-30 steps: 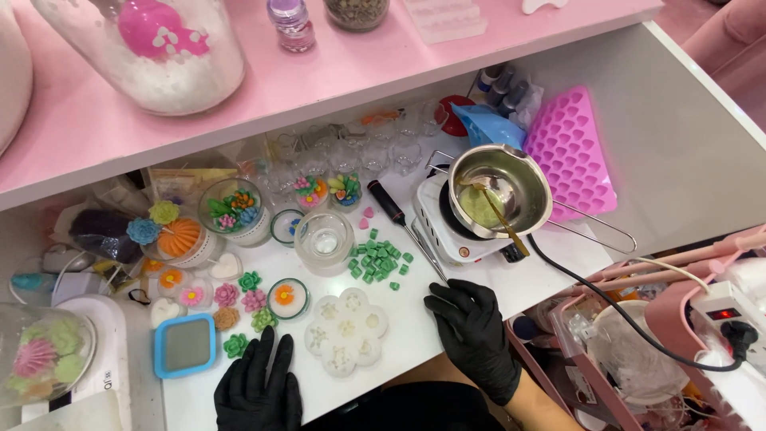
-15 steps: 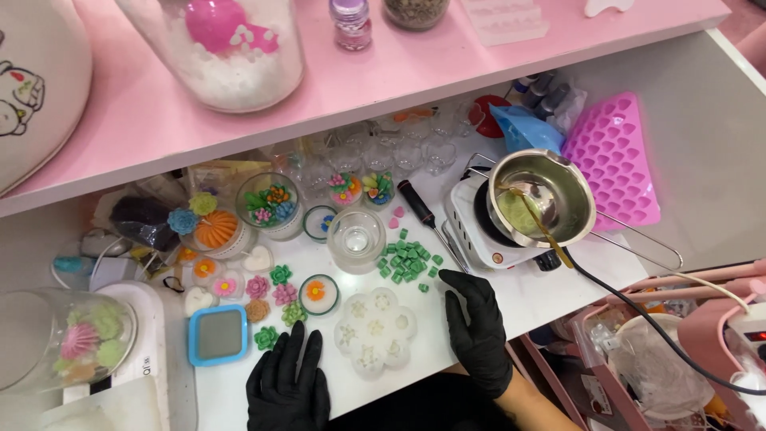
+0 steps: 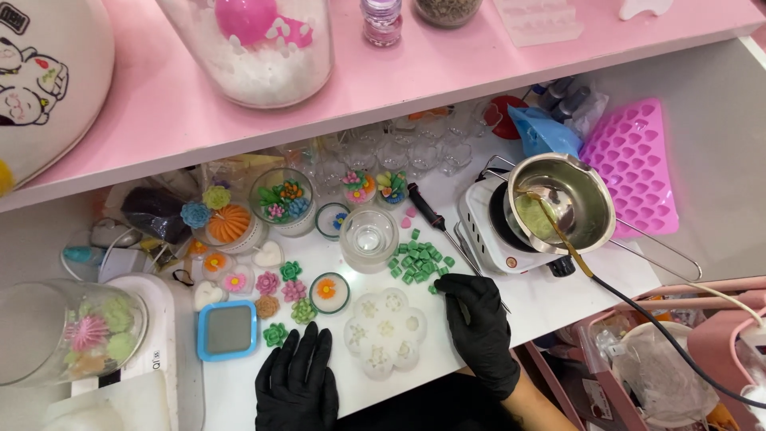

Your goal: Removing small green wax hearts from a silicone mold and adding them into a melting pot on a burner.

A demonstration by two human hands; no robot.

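1. Your left hand [image 3: 297, 383], in a black glove, lies flat on the white table [image 3: 550, 299] with fingers spread; it holds nothing and sits just left of the white flower-shaped silicone mould [image 3: 386, 333].
2. Your right hand [image 3: 481, 331], also gloved, rests palm down just right of the mould, fingers loosely curled. Its fingertips reach the near edge of the green wax pieces [image 3: 419, 262]; you cannot tell whether a piece is pinched.
3. The mould lies flat between your two hands, at the table's front edge.
4. A clear glass cup [image 3: 368, 237] stands upright just left of the green pieces.
5. A steel melting pot [image 3: 561, 202] sits on the small white hot plate [image 3: 488, 231] to the right, with greenish liquid inside.
6. A pink heart-cavity mould [image 3: 638, 164] leans beyond the pot.
7. A blue-framed scale [image 3: 228, 330] lies left of your left hand.
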